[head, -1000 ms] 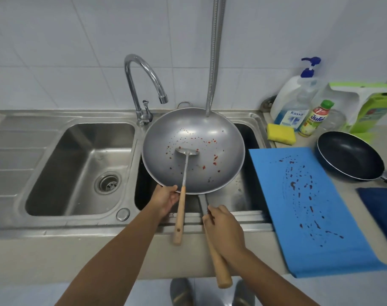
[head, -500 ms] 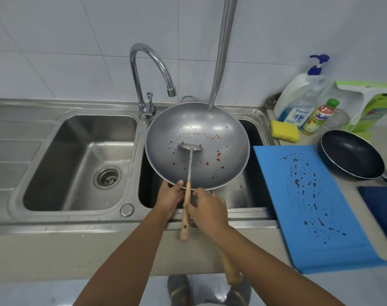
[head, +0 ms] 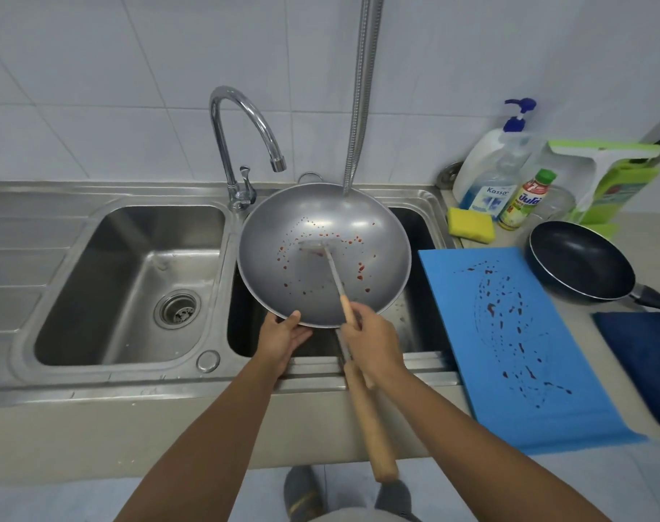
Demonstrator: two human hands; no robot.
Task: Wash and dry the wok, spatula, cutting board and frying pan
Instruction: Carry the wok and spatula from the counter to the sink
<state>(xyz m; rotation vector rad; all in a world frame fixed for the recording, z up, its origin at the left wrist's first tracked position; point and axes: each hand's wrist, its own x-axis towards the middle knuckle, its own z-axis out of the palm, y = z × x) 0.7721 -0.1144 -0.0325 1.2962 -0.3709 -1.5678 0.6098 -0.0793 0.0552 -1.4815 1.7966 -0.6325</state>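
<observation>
A grey steel wok (head: 377, 243) spotted with red sauce sits over the right sink basin, its long wooden handle (head: 369, 420) jutting toward me past the counter edge. My left hand (head: 283, 339) holds the wok's near rim from below, thumb on top. My right hand (head: 371, 342) grips the wooden handle of the metal spatula (head: 330, 261), whose blade rests inside the wok, tilted up to the left. A blue cutting board (head: 509, 344) with dark sauce stains lies on the counter to the right. A black frying pan (head: 580, 263) sits behind it.
The left sink basin (head: 132, 284) has a drain. A curved tap (head: 245, 141) stands behind the wok and a metal hose (head: 360, 96) hangs down to it. A yellow sponge (head: 470, 224), soap bottles (head: 497, 167) and a dark blue cloth (head: 648, 356) lie at the right.
My right hand left the wok's handle and took the spatula's wooden handle, lifting and swinging it rightward. My left hand stayed at the wok's rim.
</observation>
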